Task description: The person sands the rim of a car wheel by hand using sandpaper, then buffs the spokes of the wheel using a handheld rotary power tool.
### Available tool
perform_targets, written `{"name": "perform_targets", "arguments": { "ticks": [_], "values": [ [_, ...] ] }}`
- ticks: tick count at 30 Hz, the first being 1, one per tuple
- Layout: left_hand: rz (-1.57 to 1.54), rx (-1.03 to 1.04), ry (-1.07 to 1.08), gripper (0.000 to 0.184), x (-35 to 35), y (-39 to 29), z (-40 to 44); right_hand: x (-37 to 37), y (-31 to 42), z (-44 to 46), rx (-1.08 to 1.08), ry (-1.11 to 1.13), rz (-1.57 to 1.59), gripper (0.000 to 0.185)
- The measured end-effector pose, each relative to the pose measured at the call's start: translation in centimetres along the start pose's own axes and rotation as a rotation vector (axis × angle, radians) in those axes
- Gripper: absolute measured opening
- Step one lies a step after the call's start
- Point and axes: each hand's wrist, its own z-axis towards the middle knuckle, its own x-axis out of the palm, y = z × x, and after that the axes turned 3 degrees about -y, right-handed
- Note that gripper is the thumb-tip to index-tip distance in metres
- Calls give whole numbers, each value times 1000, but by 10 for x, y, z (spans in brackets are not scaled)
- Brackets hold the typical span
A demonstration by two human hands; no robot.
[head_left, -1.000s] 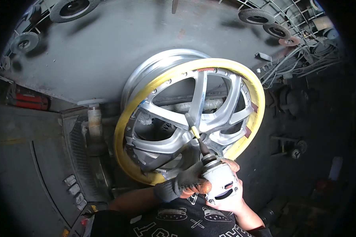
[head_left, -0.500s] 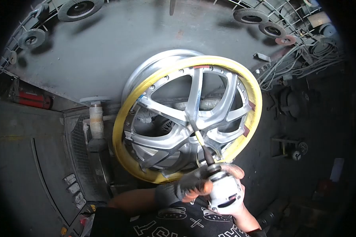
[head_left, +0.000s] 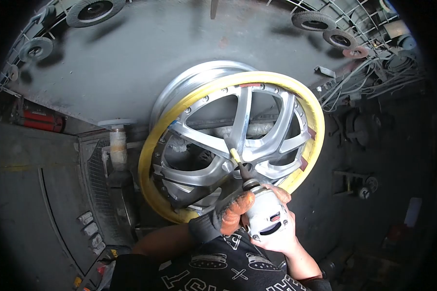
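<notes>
White casing marks the power tool [head_left: 267, 214] in your grip, and both your hands are clenched on it. Your left hand [head_left: 232, 212], in a dark glove with orange fingers, presses along the casing's left side, thumb and fingers curled in; its forearm [head_left: 167, 241] comes from the lower left at a shallow slant, with the wrist tipped up. Your right hand [head_left: 280, 240] cups the casing's lower right part, its fingers mostly hidden underneath, and that forearm [head_left: 302, 261] rises steeply toward the left. Orange glove fingertips [head_left: 280, 193] show at the casing's upper right edge; which hand they belong to, you cannot tell.

Ahead of your fingers, the dark shank [head_left: 244, 170] points up and slightly left to a bit with a yellow band [head_left: 235, 155]. Its grey end lies over the wheel [head_left: 255, 151] where the spokes meet; contact cannot be made out. Just beyond your fingers, that silver wheel stands tilted, its yellow outer lip [head_left: 316, 111] sweeping round to both sides. Farther left of your fingers is a wrapped pipe [head_left: 118, 148], well apart from them.
</notes>
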Motion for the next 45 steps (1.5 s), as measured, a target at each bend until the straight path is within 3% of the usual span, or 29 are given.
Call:
{"name": "perform_targets", "arguments": {
  "ticks": [4, 8, 12, 13, 16, 17, 18, 21, 24, 27, 32, 34, 35, 36, 37, 40, 41, 42, 44, 45],
  "values": [
    [-8, -23, 75, 75, 1, 11, -10, -3, -10, -19, -10, 36, 93, 92],
    [106, -4, 125, 83, 2, 28, -17, -9, -35, -38, -241, 43, -50, 102],
    [168, 17, 164, 83, 12, 40, -16, -14, -42, -58, -184, 47, -10, 97],
    [178, -83, 145, 103, 20, 31, -18, -15, -38, -58, -186, 37, -6, 95],
    [148, -43, 106, 103, 24, 28, -17, -18, -31, -48, -225, 41, -65, 95],
    [193, -21, 105, 101, 25, 18, -14, -16, -33, -45, -240, 40, -74, 94],
    [162, 118, 134, 81, 19, 21, -6, -17, -33, -39, -213, 27, 59, 89],
    [-6, 102, 77, 74, 9, 19, -2, -10, -11, -18, -153, -7, 49, 82],
    [-52, 130, -32, 71, 7, 16, -3, -4, -5, -5, -71, -12, -21, 80],
    [33, 75, 11, 88, -6, 10, 1, -1, -6, 1, -29, -23, 38, 75],
    [-13, 63, 72, 91, -9, 9, 5, -4, -4, 4, -21, 11, -16, 80],
    [-40, 74, 29, 71, 2, 11, 4, -8, -8, 1, -30, 34, -26, 84],
    [-69, 135, 116, 71, -4, 21, 10, -10, -11, -2, -88, 24, -15, 83],
    [-10, 27, -4, 87, 12, 14, 0, -12, -14, -5, -147, 13, -4, 83],
    [-9, 27, -6, 87, 12, 18, -1, -11, -8, -8, -103, -12, 35, 85],
    [-10, 64, 80, 67, 9, 35, 1, -18, -44, -29, -166, 14, 118, 93],
    [98, 142, 91, 62, 10, 40, 3, -20, -45, -38, -83, 10, 157, 96],
    [182, 28, 97, 83, 12, 42, -1, -24, -43, -44, -118, 20, 73, 94],
    [0, 31, 91, 62, 29, 45, -5, -30, -41, -51, -165, 52, -33, 90],
    [98, 34, 78, 65, 33, 41, -9, -32, -41, -54, -177, 76, -54, 87]
  ]
}}
